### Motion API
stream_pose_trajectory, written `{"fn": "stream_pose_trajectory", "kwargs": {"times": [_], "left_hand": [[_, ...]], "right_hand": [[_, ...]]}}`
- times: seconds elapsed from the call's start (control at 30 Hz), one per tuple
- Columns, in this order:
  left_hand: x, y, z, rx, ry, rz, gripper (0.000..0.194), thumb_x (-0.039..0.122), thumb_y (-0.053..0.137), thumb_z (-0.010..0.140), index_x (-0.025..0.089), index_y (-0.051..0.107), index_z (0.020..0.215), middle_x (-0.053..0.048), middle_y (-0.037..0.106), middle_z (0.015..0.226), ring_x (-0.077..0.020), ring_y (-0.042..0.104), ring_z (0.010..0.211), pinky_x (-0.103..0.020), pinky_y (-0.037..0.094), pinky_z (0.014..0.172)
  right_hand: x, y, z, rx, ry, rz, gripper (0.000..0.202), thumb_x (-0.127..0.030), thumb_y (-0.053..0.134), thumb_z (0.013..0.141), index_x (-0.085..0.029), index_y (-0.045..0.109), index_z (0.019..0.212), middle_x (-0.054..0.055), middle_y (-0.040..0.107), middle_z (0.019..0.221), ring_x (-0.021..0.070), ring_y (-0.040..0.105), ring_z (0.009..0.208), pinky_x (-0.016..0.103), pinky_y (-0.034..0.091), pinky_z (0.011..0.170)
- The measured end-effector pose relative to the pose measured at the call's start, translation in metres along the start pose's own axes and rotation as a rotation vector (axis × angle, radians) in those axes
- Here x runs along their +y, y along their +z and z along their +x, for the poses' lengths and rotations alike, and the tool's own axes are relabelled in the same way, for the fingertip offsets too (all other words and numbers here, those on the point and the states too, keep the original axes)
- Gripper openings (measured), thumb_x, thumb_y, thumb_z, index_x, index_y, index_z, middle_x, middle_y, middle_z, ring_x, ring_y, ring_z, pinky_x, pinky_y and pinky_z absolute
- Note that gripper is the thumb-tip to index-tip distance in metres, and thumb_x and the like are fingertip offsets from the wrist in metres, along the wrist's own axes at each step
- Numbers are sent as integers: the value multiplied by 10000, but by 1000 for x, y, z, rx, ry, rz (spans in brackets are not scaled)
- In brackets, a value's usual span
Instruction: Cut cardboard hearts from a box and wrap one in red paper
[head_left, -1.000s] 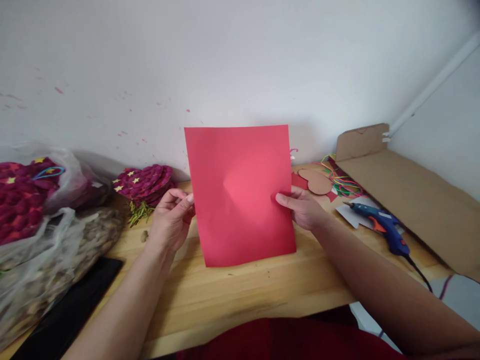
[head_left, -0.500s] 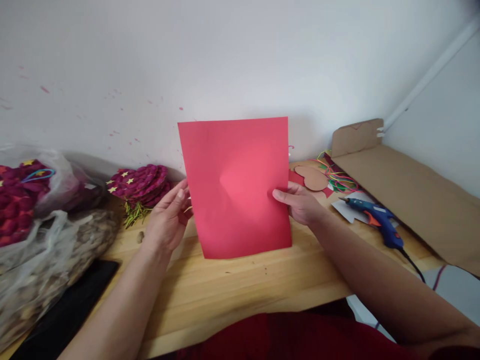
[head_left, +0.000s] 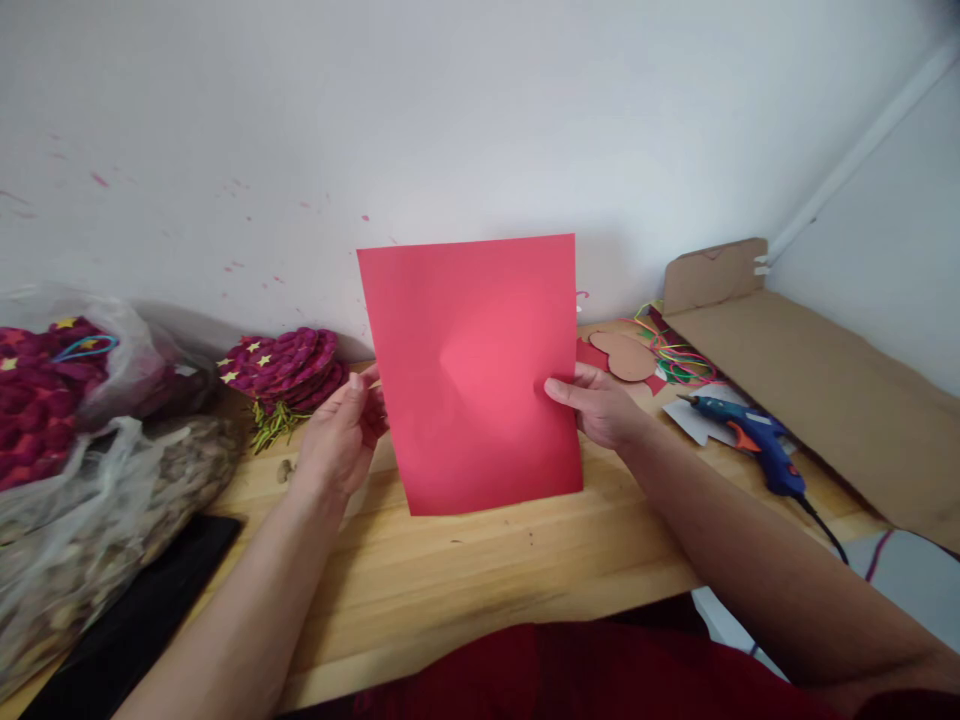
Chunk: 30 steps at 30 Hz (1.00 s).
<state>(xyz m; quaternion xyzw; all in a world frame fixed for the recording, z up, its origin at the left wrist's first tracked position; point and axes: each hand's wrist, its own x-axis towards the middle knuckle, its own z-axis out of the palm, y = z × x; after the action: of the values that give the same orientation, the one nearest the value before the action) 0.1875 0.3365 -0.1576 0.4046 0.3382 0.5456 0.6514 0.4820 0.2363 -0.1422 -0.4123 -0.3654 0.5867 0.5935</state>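
A plain red sheet point(head_left: 480, 380) stands upright above the wooden table point(head_left: 450, 590), facing me. My right hand point(head_left: 600, 405) pinches its right edge, thumb on the front and fingers behind. At the sheet's left edge is my left hand point(head_left: 341, 430), its thumb raised and its fingers curled, some tips hidden behind the paper. Whether those fingers grip the edge or only rest by it cannot be made out.
Purple star-dotted pieces point(head_left: 289, 365) and plastic bags of stones point(head_left: 187, 465) lie left, beside a black flat object point(head_left: 150, 620). At right are a blue glue gun point(head_left: 754, 435), coloured cords point(head_left: 682, 362), a cardboard heart point(head_left: 622, 357) and a large cardboard piece point(head_left: 825, 390).
My left hand has shifted very slightly right, its thumb now nearer the sheet's edge. The sheet and my right hand have barely moved.
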Motion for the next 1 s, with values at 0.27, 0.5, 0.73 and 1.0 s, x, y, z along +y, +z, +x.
{"fn": "stream_pose_trajectory", "kwargs": {"times": [0.27,0.5,0.73,1.0], "left_hand": [[1,-1,3,-13,-79,96,634,731,499,918,165,784,923,-117,766,817,-199,712,686,-295,550,589],[6,9,-12,-158,16,79,559,687,693,828,218,774,1119,-96,787,980,-201,725,782,-295,579,663],[4,6,-19,-181,43,420,330,304,955,635,179,834,915,-104,804,917,-218,723,745,-290,576,637],[7,4,-14,-72,68,355,215,262,922,686,186,822,860,-75,803,885,-211,713,740,-291,594,643]], "right_hand": [[0,0,-1,-19,1,-4,246,-357,938,697,-277,826,901,12,819,949,162,760,813,308,619,785],[-1,4,-2,-16,-3,1,257,-345,947,674,-273,825,888,11,818,941,163,755,808,320,612,797],[-1,10,-4,61,-6,-127,289,-398,923,686,-246,822,910,37,812,960,186,741,781,332,591,745],[2,7,-2,120,-80,-389,352,-556,845,751,-218,763,805,1,715,701,136,619,572,263,492,527]]}}
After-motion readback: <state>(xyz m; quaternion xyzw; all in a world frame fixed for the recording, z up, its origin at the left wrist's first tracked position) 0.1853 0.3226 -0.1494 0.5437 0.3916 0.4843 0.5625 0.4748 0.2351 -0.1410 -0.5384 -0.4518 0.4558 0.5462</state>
